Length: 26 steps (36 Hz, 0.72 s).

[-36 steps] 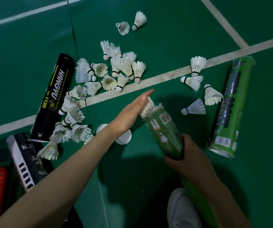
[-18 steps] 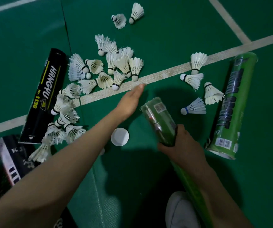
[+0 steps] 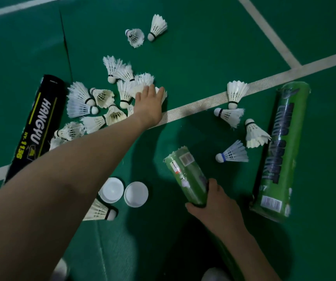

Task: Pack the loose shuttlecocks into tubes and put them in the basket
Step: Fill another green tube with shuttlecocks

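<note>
Several white shuttlecocks [image 3: 102,96] lie in a pile on the green court floor. My left hand [image 3: 150,104] reaches into the pile's right side, with its fingers curled down over one shuttlecock [image 3: 163,95] that is mostly hidden beneath them. My right hand [image 3: 215,201] grips a green tube [image 3: 189,179] near its middle, the open mouth tilted up and away from me. The tube's lower end is hidden behind my wrist.
A black HANGYU tube [image 3: 35,126] lies at the left and a second green tube [image 3: 278,151] at the right. Beside that one are several more shuttlecocks [image 3: 236,94]. Two white caps [image 3: 111,189] and one shuttlecock [image 3: 100,211] sit under my left forearm. A white court line [image 3: 193,107] crosses the floor.
My left hand has left the tube's mouth and moved forward onto the shuttlecock pile, fingers now bent over one. The feathers at the tube mouth are no longer visible. The right hand keeps its hold.
</note>
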Motion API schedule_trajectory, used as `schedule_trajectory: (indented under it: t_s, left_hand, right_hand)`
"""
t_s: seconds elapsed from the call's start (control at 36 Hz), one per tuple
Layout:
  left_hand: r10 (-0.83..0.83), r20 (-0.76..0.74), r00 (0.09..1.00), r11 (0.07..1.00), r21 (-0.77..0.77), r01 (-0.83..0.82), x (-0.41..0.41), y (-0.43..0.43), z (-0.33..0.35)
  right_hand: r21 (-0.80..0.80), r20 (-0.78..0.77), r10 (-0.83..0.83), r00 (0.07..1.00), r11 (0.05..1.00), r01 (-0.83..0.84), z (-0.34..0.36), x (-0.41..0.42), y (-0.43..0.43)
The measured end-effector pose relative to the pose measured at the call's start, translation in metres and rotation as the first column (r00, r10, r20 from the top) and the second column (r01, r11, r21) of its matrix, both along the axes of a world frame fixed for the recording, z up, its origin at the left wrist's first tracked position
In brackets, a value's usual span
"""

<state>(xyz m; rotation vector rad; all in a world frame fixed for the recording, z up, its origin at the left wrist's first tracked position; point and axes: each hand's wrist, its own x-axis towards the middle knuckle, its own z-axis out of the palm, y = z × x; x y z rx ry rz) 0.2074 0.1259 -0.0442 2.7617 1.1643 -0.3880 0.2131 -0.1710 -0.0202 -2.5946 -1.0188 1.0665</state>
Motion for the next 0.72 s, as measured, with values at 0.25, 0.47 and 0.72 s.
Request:
schedule_trajectory:
  t_s: [0.25, 0.47, 0.72]
  left_hand:
    - [-0.039, 0.02, 0.999, 0.977, 0.209, 0.034, 0.005, 0.005, 0.009]
    - [0.363, 0.485, 0.795, 0.844, -0.534, -0.06, -0.045, -0.043, 0.038]
    - [0.745, 0.461, 0.482, 0.525, -0.851, 0.004, -0.101, -0.107, 0.046]
  right_hand:
    - [-0.001, -0.042, -0.042, 0.998, 0.999, 0.042, -0.001, 0.008, -0.002]
    - [0.028, -0.038, -0.085, 0.996, 0.996, 0.086, 0.005, 0.002, -0.009]
    - [0.087, 0.032, 0.0, 0.999, 0.996, -0.003, 0.019, -0.017, -0.021]
